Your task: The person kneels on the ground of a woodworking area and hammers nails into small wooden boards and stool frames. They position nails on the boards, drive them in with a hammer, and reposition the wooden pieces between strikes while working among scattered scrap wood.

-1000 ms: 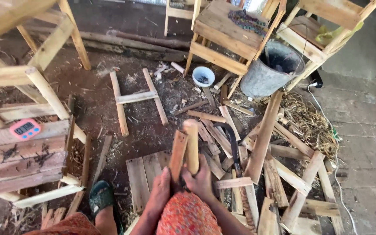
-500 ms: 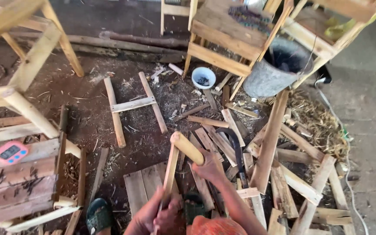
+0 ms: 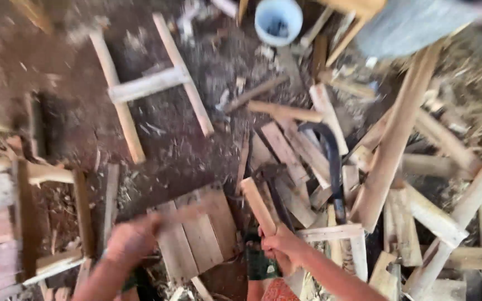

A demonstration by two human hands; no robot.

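One white bucket [image 3: 278, 20] at 12 o'clock; contents blurred. Right hand [image 3: 279, 245], fingers closed, grips one short wooden stick [image 3: 258, 205] near 6 o'clock. Left hand [image 3: 131, 239] at 7 o'clock blurred, grip unclear, beside one plank panel [image 3: 196, 231].

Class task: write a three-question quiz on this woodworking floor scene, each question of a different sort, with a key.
1. True or false: the right hand grips a short wooden stick.
2. Which lies among the scrap wood right of that stick? A) a dark curved blade B) a red hose C) a glass bottle
3. Fill in: the H-shaped wooden frame lies on the ____ floor.

Key: 1 true; 2 A; 3 dirt. The left hand is blurred near the flat plank panel; its grip cannot be told.
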